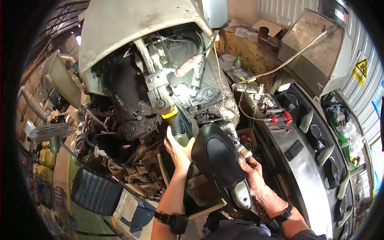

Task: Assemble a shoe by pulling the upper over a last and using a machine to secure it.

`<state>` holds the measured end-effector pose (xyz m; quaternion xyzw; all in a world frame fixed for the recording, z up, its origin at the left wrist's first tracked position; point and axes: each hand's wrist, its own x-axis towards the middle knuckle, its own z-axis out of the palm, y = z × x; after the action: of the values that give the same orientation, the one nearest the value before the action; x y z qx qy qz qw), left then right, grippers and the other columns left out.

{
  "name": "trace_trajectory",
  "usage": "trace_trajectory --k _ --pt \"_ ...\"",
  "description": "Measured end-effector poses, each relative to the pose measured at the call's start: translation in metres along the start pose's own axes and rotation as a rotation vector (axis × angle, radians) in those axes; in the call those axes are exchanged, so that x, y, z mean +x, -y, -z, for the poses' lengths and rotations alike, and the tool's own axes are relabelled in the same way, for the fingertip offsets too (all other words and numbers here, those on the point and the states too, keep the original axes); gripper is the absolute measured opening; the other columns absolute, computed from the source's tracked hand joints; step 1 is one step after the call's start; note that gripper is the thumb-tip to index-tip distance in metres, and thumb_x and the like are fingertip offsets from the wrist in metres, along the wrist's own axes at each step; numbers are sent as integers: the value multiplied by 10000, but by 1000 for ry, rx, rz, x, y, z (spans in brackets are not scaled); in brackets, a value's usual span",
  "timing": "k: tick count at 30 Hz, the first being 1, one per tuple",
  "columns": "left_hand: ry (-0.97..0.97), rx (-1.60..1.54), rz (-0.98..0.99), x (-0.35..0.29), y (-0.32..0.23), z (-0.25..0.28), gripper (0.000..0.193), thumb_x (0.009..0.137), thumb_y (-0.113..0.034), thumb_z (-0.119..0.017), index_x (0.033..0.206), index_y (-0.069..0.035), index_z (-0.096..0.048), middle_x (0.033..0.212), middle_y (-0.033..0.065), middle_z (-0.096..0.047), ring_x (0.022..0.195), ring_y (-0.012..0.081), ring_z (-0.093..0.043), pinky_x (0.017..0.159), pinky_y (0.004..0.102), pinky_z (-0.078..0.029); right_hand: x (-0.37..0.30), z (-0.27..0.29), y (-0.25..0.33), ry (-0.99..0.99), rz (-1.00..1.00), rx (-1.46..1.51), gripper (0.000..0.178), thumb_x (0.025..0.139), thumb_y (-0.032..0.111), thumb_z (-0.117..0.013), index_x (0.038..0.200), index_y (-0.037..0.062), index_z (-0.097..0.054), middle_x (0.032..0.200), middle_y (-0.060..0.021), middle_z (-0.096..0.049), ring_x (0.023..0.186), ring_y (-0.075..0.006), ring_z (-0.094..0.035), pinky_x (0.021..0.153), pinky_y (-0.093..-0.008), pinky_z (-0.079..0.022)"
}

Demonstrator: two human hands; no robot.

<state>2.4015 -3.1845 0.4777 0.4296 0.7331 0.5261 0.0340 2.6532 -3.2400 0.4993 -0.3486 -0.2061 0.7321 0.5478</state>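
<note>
My left hand (179,151) is wrapped round the olive-green end of a dark shoe-shaped piece (177,125) with a yellow band, which sits at the machine's (208,94) metal working parts. Close in front of me is a black shoe upper (220,156) on a last, its pale green heel end (242,195) pointing toward me. My right hand (253,173) is closed at that shoe's right side, with part of its grip hidden behind the shoe. A whitish frayed piece (245,152) is beside my right fingertips.
On the right runs a metal conveyor bench (308,180) carrying several black uppers with pale green lasts, a dark phone-like slab (294,149) and a red-handled tool (282,117). Scraps (140,160) heap under the machine. A black padded seat (97,191) and a fan (53,132) are at left.
</note>
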Motion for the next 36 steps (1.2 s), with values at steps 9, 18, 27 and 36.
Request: trace_trajectory --k 9,18,27,36 --pt "73 35 -29 -6 -7 -1 957 765 113 -652 1559 -160 -191 1439 246 -352 1327 415 -398 1136 467 -321 37 -19 2 -42 0 12 327 874 95 -763 1153 0 -623 1028 -103 -702 878 -174 -683 770 -316 -572" --pt "271 -216 -9 -5 28 35 910 706 -26 -797 1501 -56 -354 1410 212 -492 1303 338 -487 1112 407 -378 53 -16 -6 26 -31 90 275 879 54 -746 1132 12 -649 1020 -110 -716 849 -177 -695 757 -313 -581" --pt "252 -728 616 -11 62 67 410 978 -257 -618 1316 -26 -603 1317 74 -612 1236 192 -543 1047 347 -395 65 -54 -27 36 -121 67 222 857 43 -769 1051 41 -660 967 -107 -726 794 -170 -695 694 -307 -576" --pt "137 -1240 912 -1 -29 59 390 1007 -334 -575 1218 -8 -616 1213 99 -654 1071 246 -624 955 387 -485 111 -110 -66 150 -99 118 300 926 49 -684 1217 39 -611 1052 -88 -704 877 -171 -688 769 -316 -588"
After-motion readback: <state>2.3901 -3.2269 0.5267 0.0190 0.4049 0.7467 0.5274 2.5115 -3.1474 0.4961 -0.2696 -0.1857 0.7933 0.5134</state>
